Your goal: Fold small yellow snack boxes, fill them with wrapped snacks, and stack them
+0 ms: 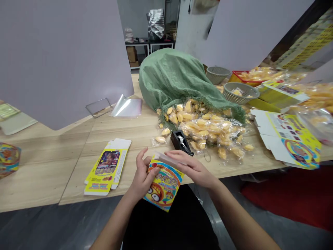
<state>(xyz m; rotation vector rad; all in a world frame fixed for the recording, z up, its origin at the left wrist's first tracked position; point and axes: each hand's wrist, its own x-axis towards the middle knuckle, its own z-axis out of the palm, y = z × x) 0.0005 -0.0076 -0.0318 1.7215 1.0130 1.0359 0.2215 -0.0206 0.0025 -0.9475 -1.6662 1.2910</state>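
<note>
A colourful printed carton (166,187) with a cartoon face is held over my lap, at the table's front edge. My left hand (143,173) grips its left side, thumb on the printed face. Along its upper edge lies my right hand (191,166), fingers stretched out flat over the pale flap. Just beyond the carton sits a black tape dispenser (180,142). Individually wrapped yellow pieces (205,126) spill out of a green woven sack (174,76) behind it. Flattened yellow cartons (108,168) lie on the table to the left.
Clear plastic sheets (128,107) lie near a wire stand (99,107). Grey baskets (240,93) and a red tray (256,78) stand at the back right. Unfolded cartons (291,139) cover the right side. Another printed box (9,159) is at the far left. Large pale panels (62,59) rise behind.
</note>
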